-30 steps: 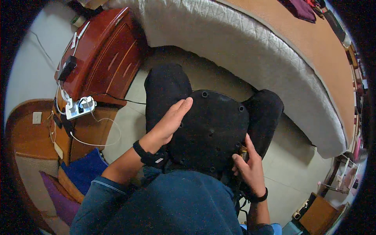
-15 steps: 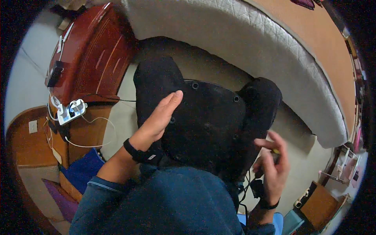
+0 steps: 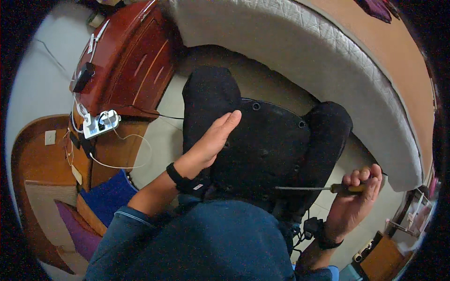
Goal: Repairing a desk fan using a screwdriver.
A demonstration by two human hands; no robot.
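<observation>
A black padded panel with round holes (image 3: 281, 145), resembling a chair seat or backrest, lies across my lap between my black-clad thighs. My left hand (image 3: 215, 140) rests over its left side, fingers stretched out and lying close together; its underside is hidden. My right hand (image 3: 358, 192) is off to the right of the panel, fingers wrapped around the handle of a screwdriver (image 3: 304, 188). Its long thin shaft points left, level over the panel's near right part, with the tip near one of the lower holes. I cannot tell whether the tip touches the panel.
Ahead stands a bed with a pale quilted side (image 3: 300, 51). To the left are a dark red wooden cabinet (image 3: 136, 70), a white power strip (image 3: 101, 124) with cords, and a blue cushion (image 3: 110, 196). A small wooden box-like piece (image 3: 384, 255) stands at lower right.
My right hand has turned and moved right, bringing the screwdriver shaft into plain sight. The whole view has shifted slightly, while my left hand stays on the panel.
</observation>
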